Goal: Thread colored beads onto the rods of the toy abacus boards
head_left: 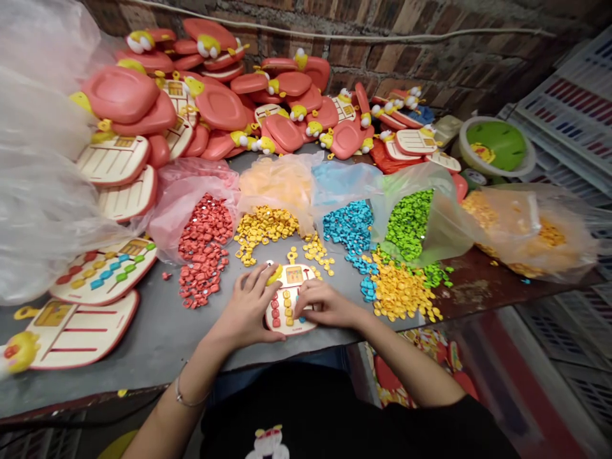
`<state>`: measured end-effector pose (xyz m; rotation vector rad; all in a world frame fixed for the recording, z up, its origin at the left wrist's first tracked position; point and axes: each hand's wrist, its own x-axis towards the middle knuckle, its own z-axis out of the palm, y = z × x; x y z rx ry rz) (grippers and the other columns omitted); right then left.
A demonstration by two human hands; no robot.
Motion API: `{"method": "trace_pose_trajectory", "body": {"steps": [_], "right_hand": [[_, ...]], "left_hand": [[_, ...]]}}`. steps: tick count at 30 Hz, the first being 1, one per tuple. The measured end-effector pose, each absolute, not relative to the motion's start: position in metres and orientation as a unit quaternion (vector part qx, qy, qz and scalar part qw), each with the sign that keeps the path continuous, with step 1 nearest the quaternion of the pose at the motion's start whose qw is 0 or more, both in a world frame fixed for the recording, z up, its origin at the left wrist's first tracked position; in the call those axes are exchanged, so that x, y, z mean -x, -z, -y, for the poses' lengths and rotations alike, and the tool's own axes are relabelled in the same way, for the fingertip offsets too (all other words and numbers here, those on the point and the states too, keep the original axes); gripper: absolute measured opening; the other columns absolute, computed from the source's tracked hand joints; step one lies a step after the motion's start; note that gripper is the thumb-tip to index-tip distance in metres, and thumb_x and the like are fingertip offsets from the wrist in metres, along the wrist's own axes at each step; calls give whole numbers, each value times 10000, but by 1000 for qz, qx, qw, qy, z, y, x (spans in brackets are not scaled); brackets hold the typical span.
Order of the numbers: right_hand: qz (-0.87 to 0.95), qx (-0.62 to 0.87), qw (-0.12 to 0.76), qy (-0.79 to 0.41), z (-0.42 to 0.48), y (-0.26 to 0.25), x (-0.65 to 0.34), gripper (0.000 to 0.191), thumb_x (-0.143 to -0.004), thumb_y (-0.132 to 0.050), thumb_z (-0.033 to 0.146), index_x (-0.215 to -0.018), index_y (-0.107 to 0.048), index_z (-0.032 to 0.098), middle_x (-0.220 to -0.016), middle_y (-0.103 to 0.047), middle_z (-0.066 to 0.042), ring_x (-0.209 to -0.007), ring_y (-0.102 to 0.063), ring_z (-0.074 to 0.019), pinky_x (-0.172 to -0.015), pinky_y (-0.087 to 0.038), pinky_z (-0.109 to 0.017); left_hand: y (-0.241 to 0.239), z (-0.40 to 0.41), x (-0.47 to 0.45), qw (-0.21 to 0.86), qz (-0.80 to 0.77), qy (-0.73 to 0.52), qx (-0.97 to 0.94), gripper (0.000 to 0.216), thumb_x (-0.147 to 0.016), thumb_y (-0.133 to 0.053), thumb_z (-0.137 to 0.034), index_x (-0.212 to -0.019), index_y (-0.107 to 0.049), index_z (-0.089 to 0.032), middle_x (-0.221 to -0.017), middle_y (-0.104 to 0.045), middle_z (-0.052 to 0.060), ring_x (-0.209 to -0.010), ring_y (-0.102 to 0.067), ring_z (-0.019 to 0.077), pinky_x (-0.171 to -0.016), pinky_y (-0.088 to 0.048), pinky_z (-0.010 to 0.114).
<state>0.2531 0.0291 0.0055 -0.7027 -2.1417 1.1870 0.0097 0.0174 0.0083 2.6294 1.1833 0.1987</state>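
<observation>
Now a toy board (pixel 292 277) (part-beaded) touches left hand (pixel 246 306) and right hand (pixel 325 305).
</observation>
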Motion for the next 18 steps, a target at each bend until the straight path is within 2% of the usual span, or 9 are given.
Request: {"method": "trace_pose_trajectory", "body": {"steps": [2,3,5,8,10,13,18], "right_hand": [[759,307,322,-476,-37,-12,-271,103,-894,-587,240,-877,-678,194,-839,-715,-39,-807,-655,-175,-751,-526,-317],[738,358,347,-454,-44,-14,-282,100,-892,-591,250,-892,-670,190,-861,-712,-47,-809,-657,-181,-740,-528,-321],[724,475,369,-338,-64,-13,-302,82,-880,-595,227,-903,-665,191,-889,-702,-58,-830,-644,-203,-756,-518,-348],[762,559,288,-153,-95,-3,-321,127,-847,-575,119,-865,-676,193,-917,-689,-80,-905,-602,-245,-837,-482,-406],[791,560,228,-94,-109,4,-323,173,-836,-553,71,-830,-678,191,-909,-681,-92,-931,-582,-262,-858,-472,-422],[806,543,224,-71,-108,3,-315,160,-850,-552,81,-839,-672,186,-895,-671,-97,-910,-586,-264,-833,-488,-419],[792,477,349,-153,-69,-11,-286,111,-907,-546,160,-915,-645,212,-956,-663,-72,-907,-632,-215,-797,-531,-365]], "left_hand": [[-8,-17,-10,125,-407,-70,-902,908,-543,-772,-654,-1258,-511,-159,-1539,-291,192,-1402,-228,397,-1071,-237,529],[-9,-17,-10,126,-408,-70,-902,903,-545,-773,-650,-1257,-511,-160,-1538,-291,193,-1402,-229,396,-1071,-238,529],[-9,-17,-10,127,-410,-72,-900,892,-553,-771,-646,-1258,-512,-164,-1537,-292,194,-1404,-227,396,-1073,-236,529],[-9,-17,-10,129,-409,-76,-900,888,-564,-768,-643,-1269,-508,-169,-1536,-292,196,-1406,-222,399,-1076,-231,534],[-8,-17,-9,131,-409,-77,-900,901,-562,-771,-645,-1279,-503,-168,-1537,-288,197,-1407,-218,403,-1074,-232,537],[-7,-17,-9,139,-412,-77,-897,915,-559,-768,-657,-1285,-501,-168,-1540,-282,191,-1408,-214,404,-1077,-231,538],[-6,-17,-9,146,-410,-74,-898,922,-576,-744,-681,-1299,-499,-164,-1544,-274,191,-1411,-204,402,-1076,-228,544]]}}
